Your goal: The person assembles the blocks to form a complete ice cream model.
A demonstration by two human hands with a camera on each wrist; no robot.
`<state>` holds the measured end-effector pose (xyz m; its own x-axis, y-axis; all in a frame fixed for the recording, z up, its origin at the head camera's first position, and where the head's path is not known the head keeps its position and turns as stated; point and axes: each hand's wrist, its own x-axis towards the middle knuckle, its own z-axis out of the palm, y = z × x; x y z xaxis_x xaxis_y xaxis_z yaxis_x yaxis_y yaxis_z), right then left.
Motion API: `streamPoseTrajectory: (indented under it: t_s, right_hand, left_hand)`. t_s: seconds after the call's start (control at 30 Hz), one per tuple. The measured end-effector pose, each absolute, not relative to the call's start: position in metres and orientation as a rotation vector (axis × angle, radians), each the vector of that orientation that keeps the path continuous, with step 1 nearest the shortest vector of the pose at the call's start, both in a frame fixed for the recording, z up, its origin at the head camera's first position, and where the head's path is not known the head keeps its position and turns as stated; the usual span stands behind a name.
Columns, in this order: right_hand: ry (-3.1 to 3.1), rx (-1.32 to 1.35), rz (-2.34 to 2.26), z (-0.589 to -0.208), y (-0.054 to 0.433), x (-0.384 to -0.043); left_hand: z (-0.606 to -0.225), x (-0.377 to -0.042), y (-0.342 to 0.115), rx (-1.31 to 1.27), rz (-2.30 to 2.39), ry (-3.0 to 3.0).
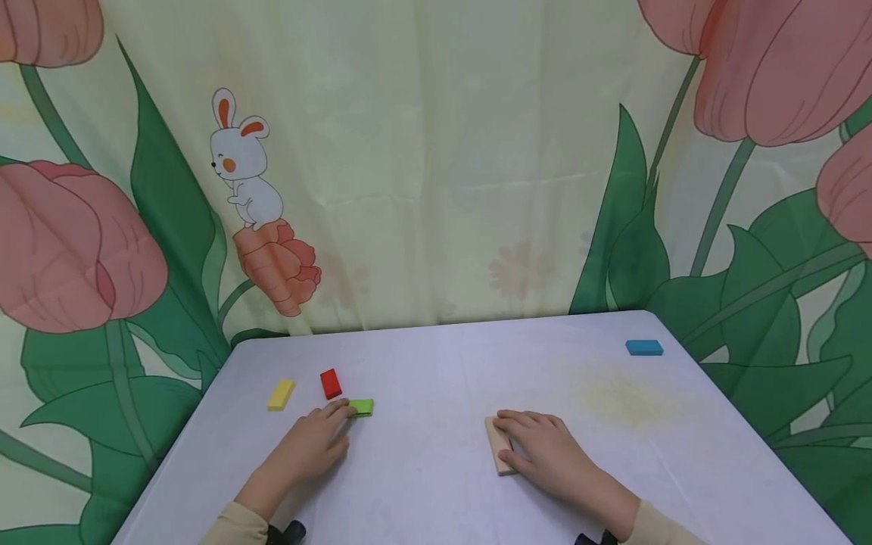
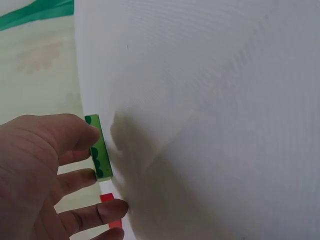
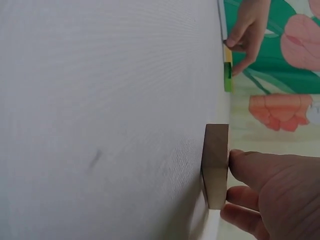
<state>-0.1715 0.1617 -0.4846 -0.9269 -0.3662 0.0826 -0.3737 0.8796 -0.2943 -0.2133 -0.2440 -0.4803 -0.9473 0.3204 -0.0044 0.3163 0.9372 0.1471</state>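
In the head view, my left hand reaches to the left end of a green block, its fingertips touching it and the thumb held apart. In the left wrist view the thumb overlaps part of the green block. My right hand rests on a plain wooden block that lies on the table, thumb and fingertips on its top. The right wrist view shows the side of this wooden block facing the camera; some fingers are hidden there.
A red block lies just beyond the left hand, with a yellow block to its left. Far off at the back right corner is a blue block. The white-covered table ends at a printed curtain.
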Motion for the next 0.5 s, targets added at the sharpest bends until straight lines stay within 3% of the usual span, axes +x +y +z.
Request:
streamPoseTrajectory:
  t_s: [0.5]
  right_hand:
    - [-3.017, 0.613, 0.499, -0.486, 0.146, -0.170]
  left_hand:
    - [-0.483, -0.222, -0.222, 0.591, 0.244, 3.044]
